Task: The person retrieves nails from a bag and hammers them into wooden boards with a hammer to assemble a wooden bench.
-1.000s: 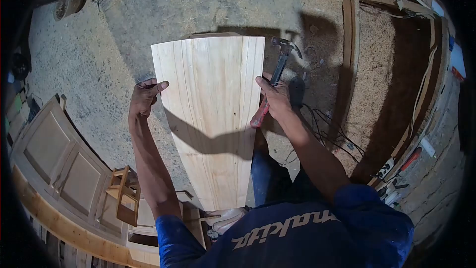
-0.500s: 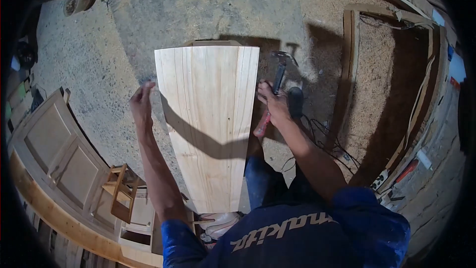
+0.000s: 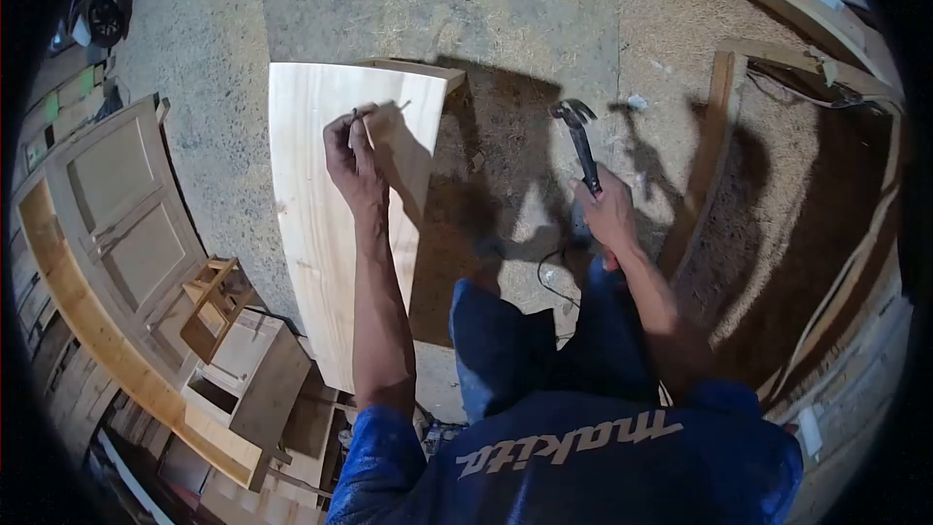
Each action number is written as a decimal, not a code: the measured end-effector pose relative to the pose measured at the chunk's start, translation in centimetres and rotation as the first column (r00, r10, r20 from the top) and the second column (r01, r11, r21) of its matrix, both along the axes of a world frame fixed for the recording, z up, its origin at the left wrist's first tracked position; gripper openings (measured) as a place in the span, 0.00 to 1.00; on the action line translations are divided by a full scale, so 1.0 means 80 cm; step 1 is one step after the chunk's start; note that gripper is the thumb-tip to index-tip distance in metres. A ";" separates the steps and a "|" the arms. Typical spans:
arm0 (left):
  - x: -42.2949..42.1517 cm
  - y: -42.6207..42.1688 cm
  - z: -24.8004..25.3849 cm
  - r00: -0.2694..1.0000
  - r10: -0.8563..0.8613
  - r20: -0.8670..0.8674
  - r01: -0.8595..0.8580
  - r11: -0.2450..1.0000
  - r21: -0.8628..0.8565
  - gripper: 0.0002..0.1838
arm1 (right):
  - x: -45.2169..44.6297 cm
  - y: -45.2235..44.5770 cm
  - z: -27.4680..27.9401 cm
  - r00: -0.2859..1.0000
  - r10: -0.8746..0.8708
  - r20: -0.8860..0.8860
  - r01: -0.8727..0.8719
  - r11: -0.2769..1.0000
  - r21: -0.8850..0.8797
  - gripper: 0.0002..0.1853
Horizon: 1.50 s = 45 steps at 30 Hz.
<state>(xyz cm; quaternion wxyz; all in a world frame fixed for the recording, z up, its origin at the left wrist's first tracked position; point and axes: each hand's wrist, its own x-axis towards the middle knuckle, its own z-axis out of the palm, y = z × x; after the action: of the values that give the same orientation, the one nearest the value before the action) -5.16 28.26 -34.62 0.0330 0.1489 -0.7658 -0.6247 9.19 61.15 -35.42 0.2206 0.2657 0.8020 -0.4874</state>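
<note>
My right hand is wrapped round the handle of a claw hammer, whose head points away from me, off the right side of the wooden piece. My left hand is closed in a pinch above the pale wooden panel. A small dark tip, seemingly a nail, shows at its fingertips, and a thin shadow falls on the wood beside it. Most of the nail is hidden by the fingers. The panel forms the top of a long wooden piece standing in front of me, left of my legs.
A wooden frame lies on the right over sawdust. On the left are a panelled cabinet door, a small wooden stool-like piece and a small cabinet. A dark cord runs by my feet. Curved boards lie at the far right.
My left hand has moved from beside the panel to above it. My right hand has shifted right with the hammer, away from the panel's edge. The view has turned, showing the panel farther left.
</note>
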 end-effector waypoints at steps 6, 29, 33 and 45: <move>-0.017 0.041 -0.039 0.982 -0.036 -0.186 -0.011 0.970 -0.244 0.06 | -0.046 0.068 -0.030 0.953 0.186 -0.240 -0.179 0.983 0.049 0.18; -0.002 0.042 -0.054 0.915 -0.196 -0.352 0.142 0.974 -0.174 0.06 | -0.022 0.046 -0.003 0.670 0.444 -0.595 -0.388 0.893 0.229 0.25; 0.001 0.039 -0.056 0.899 -0.249 -0.359 0.124 0.933 -0.336 0.06 | -0.042 0.031 0.025 0.610 0.517 -0.600 -0.424 0.853 0.304 0.26; -0.002 0.040 -0.050 0.866 -0.284 -0.411 0.041 0.860 -0.508 0.04 | -0.112 -0.063 0.091 0.102 0.515 -0.851 -0.343 0.821 0.456 0.30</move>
<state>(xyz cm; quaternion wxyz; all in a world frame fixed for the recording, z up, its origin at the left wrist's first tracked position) -5.35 31.42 -38.65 0.2001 -0.0884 -0.8753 -0.4312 0.22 56.10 -28.18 -0.1989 -0.3151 0.8376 -0.3995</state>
